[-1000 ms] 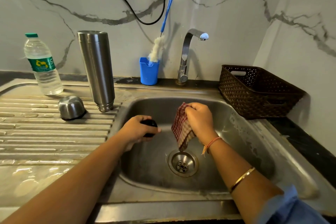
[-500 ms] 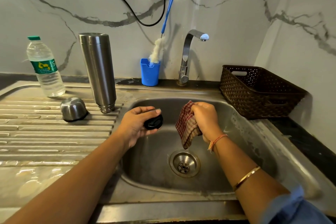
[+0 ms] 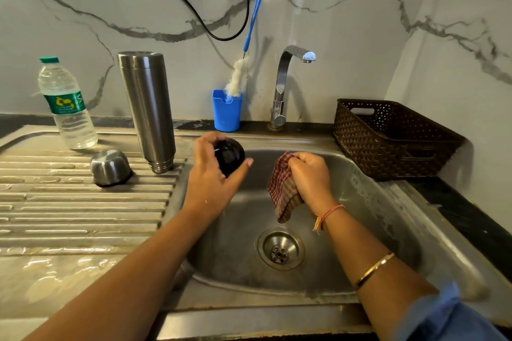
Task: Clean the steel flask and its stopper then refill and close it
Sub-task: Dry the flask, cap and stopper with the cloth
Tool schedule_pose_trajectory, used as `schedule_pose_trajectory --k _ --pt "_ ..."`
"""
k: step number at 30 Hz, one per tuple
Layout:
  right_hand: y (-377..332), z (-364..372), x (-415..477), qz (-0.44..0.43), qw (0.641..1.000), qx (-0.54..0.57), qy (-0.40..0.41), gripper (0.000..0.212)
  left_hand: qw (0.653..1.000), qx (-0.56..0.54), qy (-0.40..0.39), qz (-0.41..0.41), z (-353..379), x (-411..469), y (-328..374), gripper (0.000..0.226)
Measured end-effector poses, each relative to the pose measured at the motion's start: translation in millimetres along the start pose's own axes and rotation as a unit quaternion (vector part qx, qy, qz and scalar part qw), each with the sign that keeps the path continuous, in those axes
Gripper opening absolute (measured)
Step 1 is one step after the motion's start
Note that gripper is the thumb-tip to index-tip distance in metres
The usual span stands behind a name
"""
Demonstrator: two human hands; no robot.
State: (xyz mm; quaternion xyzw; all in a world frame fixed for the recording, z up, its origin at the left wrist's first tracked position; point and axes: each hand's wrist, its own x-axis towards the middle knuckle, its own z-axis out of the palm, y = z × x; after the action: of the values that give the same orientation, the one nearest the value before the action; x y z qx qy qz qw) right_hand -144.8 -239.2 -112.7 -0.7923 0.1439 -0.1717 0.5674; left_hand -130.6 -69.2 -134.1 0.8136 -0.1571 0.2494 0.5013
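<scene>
Stopper gripped by raised left hand; right hand clutches checked cloth over sink.

Left hand grips black stopper over sink. Right hand holds checked cloth. Steel flask stands inverted on drainboard.

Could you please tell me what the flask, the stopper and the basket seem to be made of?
The flask looks like brushed stainless steel, with a grey sheen and soft reflections. The stopper, held in the left hand, is probably glossy black plastic, since it shows a sharp highlight. The basket is likely matte brown moulded plastic, with a woven-look perforated pattern.
</scene>
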Motion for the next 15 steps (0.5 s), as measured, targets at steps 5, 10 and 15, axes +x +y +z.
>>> schedule_pose_trajectory --k 5,10,15 --pt "4 2 -2 0.015 1.000 -0.007 -0.003 0.020 0.960 0.160 -0.215 -0.084 4 -3 -20 0.055" --pt "2 0 1 0.014 1.000 0.002 -0.003 0.018 0.994 0.079 -0.076 0.016 3 -2 5 0.054" --pt "5 1 -1 0.016 1.000 0.007 -0.006 0.022 0.981 0.124 -0.144 -0.042 5 -4 -8 0.053"
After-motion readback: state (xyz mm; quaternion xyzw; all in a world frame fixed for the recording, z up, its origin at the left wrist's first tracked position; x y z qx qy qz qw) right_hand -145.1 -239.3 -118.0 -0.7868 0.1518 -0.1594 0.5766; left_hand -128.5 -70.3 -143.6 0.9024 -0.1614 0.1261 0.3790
